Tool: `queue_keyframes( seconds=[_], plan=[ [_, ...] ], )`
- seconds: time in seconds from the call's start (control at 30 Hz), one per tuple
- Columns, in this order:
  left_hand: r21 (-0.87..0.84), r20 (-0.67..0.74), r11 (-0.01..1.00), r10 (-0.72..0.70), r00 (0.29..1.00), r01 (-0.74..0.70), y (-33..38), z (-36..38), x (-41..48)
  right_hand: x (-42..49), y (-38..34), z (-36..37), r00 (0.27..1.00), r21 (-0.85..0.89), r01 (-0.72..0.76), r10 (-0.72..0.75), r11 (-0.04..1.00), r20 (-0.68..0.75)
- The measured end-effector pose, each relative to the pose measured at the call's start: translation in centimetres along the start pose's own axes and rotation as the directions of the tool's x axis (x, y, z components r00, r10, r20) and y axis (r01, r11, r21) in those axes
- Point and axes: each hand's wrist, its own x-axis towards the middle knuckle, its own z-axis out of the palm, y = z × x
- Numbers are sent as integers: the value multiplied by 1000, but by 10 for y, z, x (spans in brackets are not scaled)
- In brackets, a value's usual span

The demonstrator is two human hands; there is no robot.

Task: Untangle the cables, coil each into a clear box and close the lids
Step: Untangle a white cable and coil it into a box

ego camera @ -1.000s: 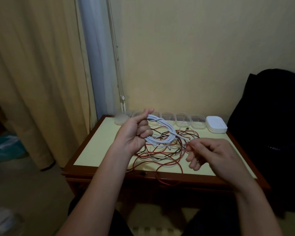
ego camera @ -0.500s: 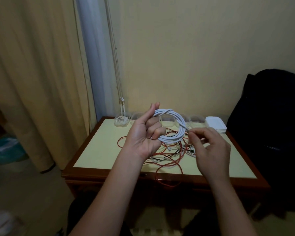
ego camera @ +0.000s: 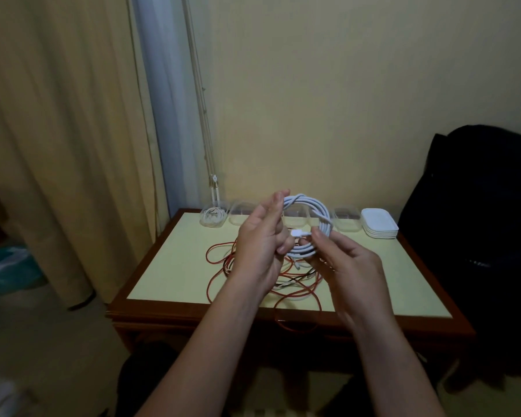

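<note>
- Your left hand (ego camera: pixel 262 245) grips the white cable (ego camera: pixel 324 216), wound into a coil and raised above the table (ego camera: pixel 403 266); its fingers curl through the ring.
- Your right hand (ego camera: pixel 351 266) pinches the cable's free end beside the white plug (ego camera: pixel 297 233), which lies across the coil's opening; the other fingers curl loosely.
- Step in hand — finishing this coil; the loose end seems to want tucking so the loops do not spring apart.
- Along the table's far edge stands a row of clear boxes (ego camera: pixel 347 219); the leftmost box (ego camera: pixel 212 219) already holds a pale coiled cable, and the rest look empty; the stacked white lids (ego camera: pixel 379 227) sit at the row's right end.
- Next move — lower the coil flat into an empty box, pressing the loops inside the rim; a lid follows.
- The red and black tangle (ego camera: pixel 298 281) lies on the table beneath your hands, one red loop hanging over the near edge; not yet sorted.
</note>
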Motion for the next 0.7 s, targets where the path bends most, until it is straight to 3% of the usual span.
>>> queue_keyframes(
  seconds=[0.33,0.6,0.7],
  plan=[
    [84,61,994,-72,996,67,4,-8,4,5,8,-15,994,52,-98,96,994,51],
    [82,77,990,-122,989,116,1,-10,9,2,3,-11,953,213,-243,192,946,234],
    [166,73,984,-73,995,60,-2,-11,7,1,7,-7,979,23,-151,146,988,143]
  ],
)
